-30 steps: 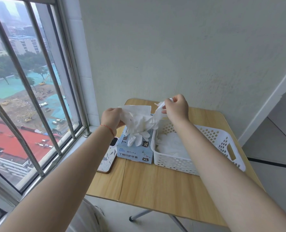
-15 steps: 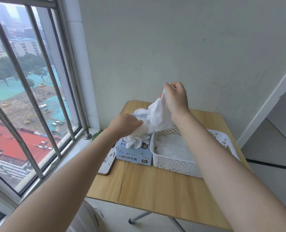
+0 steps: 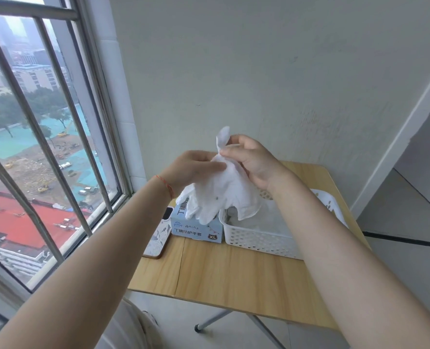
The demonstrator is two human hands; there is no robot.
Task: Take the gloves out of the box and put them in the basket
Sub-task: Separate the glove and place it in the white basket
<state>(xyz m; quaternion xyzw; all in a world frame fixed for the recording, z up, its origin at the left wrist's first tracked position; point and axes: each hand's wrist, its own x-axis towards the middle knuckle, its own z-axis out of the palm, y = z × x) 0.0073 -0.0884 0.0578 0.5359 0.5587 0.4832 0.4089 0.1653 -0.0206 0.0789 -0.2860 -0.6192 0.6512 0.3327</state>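
Thin white gloves (image 3: 221, 195) hang limp below your pinching fingers (image 3: 222, 153), over the box (image 3: 196, 229) (basket (image 3: 256, 241) just right); both hands grip them, so keep hold of the cuffs.

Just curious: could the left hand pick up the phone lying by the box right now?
Probably not at once: the left hand is busy holding the gloves. The phone itself lies uncovered beside the box.
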